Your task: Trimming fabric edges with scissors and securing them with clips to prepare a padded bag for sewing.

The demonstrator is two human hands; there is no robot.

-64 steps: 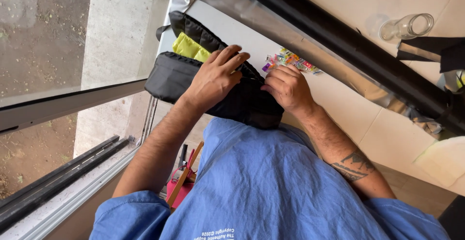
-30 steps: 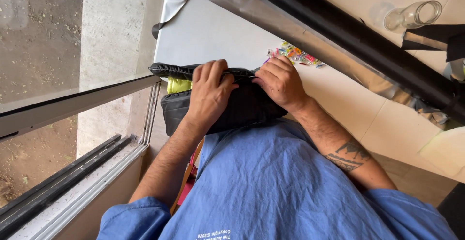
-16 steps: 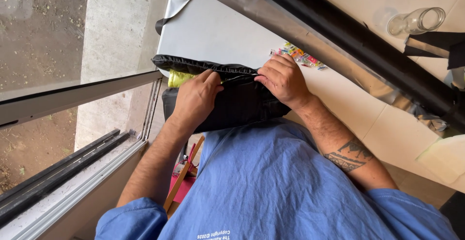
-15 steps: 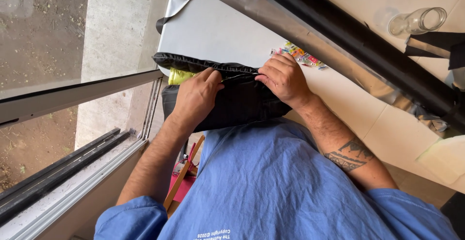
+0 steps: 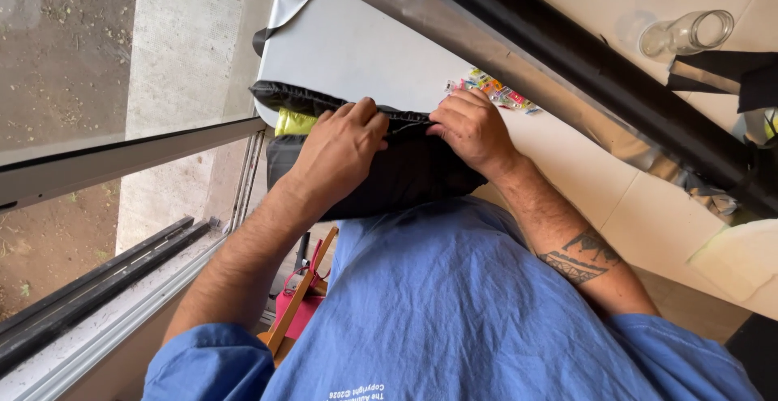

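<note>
Black bag (image 5: 397,182) of soft, matte fabric lay at the near edge of the pale grey table (image 5: 365,44), just in front of the person's chest, its upper rim puckered along a dark zip line. At its left end a patch of bright yellow-green material (image 5: 293,121) showed through the opening. The left hand (image 5: 340,146) lay over the top of the bag with its fingers curled onto the rim, grasping the fabric; the right hand (image 5: 470,130) pinched the same rim just beside it, fingertips bunched at the zip. Whether a slider sat between those fingertips could not be made out. The bag's lower part was hidden behind the blue shirt (image 5: 470,312). Small multicoloured pieces (image 5: 493,91) lay on the table just beyond the right hand, too small to tell apart. A clear glass jar (image 5: 687,35) lay on its side on the cream tiles, well apart.
</note>
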